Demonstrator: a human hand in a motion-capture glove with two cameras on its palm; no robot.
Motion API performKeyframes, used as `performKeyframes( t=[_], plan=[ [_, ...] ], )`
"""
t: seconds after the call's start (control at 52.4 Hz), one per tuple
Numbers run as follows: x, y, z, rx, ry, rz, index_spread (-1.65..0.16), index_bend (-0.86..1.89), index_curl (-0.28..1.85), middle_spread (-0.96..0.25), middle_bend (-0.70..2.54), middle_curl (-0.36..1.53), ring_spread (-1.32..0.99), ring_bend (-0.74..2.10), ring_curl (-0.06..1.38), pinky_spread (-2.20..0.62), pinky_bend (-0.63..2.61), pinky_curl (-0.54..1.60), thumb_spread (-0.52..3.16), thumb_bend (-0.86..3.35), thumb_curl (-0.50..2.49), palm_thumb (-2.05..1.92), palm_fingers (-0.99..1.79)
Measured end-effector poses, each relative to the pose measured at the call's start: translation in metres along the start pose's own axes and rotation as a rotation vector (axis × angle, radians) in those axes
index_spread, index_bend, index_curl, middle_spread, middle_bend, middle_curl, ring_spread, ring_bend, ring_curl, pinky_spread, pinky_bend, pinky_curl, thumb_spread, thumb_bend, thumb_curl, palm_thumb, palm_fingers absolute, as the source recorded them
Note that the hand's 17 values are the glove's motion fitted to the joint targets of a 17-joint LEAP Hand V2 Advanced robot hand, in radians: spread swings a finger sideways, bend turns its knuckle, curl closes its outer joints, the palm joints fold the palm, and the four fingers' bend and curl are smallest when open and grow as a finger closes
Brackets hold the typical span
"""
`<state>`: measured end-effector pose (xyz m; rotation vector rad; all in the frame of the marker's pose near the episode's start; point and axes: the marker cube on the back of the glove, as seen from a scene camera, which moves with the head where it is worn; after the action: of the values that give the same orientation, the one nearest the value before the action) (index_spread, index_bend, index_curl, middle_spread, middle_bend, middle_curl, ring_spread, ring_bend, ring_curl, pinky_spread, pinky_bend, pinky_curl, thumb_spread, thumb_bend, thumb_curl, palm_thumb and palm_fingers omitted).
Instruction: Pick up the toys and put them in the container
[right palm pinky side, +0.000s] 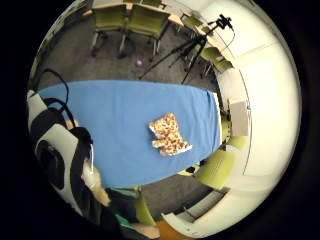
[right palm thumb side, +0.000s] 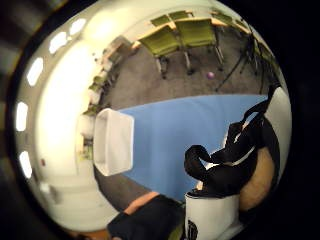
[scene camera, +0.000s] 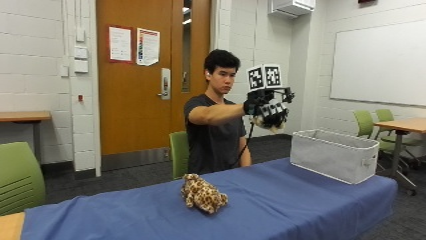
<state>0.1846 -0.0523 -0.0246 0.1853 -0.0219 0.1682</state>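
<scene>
Plainly, spotted tan leopard toy (scene camera: 203, 194) lies slumped.

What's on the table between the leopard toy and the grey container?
Nothing: in the outside view only bare blue tablecloth lies between the leopard toy and the grey container.

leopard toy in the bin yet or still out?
Out. The toy lies on the blue table, apart from the bin; the right hand is raised above.

The toy (scene camera: 203, 193) is tan with brown leopard spots, the table (scene camera: 279, 210) has a bright blue cover, the container (scene camera: 334, 155) is light grey, and the gloved hand (scene camera: 267, 111) is black.
</scene>
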Motion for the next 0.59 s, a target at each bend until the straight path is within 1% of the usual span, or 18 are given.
performKeyframes(
  t=[0.095, 0.153, 0.191, 0.248, 0.267, 0.286, 0.324, 0.363, 0.458, 0.534, 0.592],
  plan=[
    [-0.049, -0.008, -0.029, 0.028, -0.021, -0.060, -0.25, 0.81, 0.76, -0.33, 0.95, 0.67, -0.39, 1.14, 0.56, -0.44, 0.82, 0.42, 0.85, 0.19, 0.86, 0.47, 1.21],
    [-0.089, -0.011, -0.044, 0.051, -0.026, -0.124, -0.24, 0.82, 0.77, -0.33, 0.96, 0.67, -0.39, 1.14, 0.56, -0.44, 0.82, 0.42, 0.85, 0.19, 0.88, 0.46, 1.21],
    [-0.123, -0.009, -0.054, 0.067, -0.032, -0.200, -0.24, 0.82, 0.77, -0.33, 0.96, 0.67, -0.39, 1.15, 0.56, -0.44, 0.82, 0.42, 0.85, 0.20, 0.91, 0.46, 1.21],
    [-0.178, 0.002, -0.070, 0.085, -0.081, -0.396, -0.23, 0.82, 0.78, -0.33, 0.97, 0.68, -0.39, 1.16, 0.56, -0.44, 0.82, 0.43, 0.85, 0.20, 0.93, 0.45, 1.20],
    [-0.196, 0.003, -0.075, 0.094, -0.087, -0.440, -0.23, 0.82, 0.78, -0.32, 0.97, 0.68, -0.39, 1.16, 0.56, -0.44, 0.82, 0.43, 0.84, 0.20, 0.94, 0.45, 1.20],
    [-0.214, 0.003, -0.079, 0.105, -0.077, -0.450, -0.23, 0.82, 0.79, -0.33, 0.97, 0.68, -0.39, 1.15, 0.55, -0.44, 0.83, 0.43, 0.85, 0.20, 0.95, 0.44, 1.20],
    [-0.247, 0.000, -0.084, 0.128, -0.037, -0.422, -0.23, 0.82, 0.79, -0.32, 0.97, 0.68, -0.39, 1.16, 0.55, -0.44, 0.83, 0.43, 0.84, 0.20, 0.97, 0.44, 1.20],
    [-0.274, 0.001, -0.088, 0.140, -0.023, -0.433, -0.23, 0.82, 0.79, -0.32, 0.98, 0.68, -0.39, 1.16, 0.55, -0.44, 0.83, 0.43, 0.85, 0.21, 0.99, 0.43, 1.20],
    [-0.353, 0.014, -0.091, 0.142, -0.061, -0.605, -0.22, 0.82, 0.80, -0.32, 0.98, 0.68, -0.39, 1.16, 0.55, -0.44, 0.83, 0.43, 0.85, 0.21, 1.04, 0.42, 1.20],
    [-0.416, 0.022, -0.083, 0.121, -0.090, -0.697, -0.22, 0.82, 0.80, -0.32, 0.98, 0.68, -0.38, 1.17, 0.55, -0.44, 0.82, 0.43, 0.85, 0.22, 1.08, 0.41, 1.20],
    [-0.425, 0.014, -0.071, 0.094, -0.156, -0.719, -0.22, 0.82, 0.81, -0.32, 0.98, 0.67, -0.38, 1.17, 0.55, -0.44, 0.83, 0.43, 0.85, 0.22, 1.11, 0.40, 1.20]
  ],
)
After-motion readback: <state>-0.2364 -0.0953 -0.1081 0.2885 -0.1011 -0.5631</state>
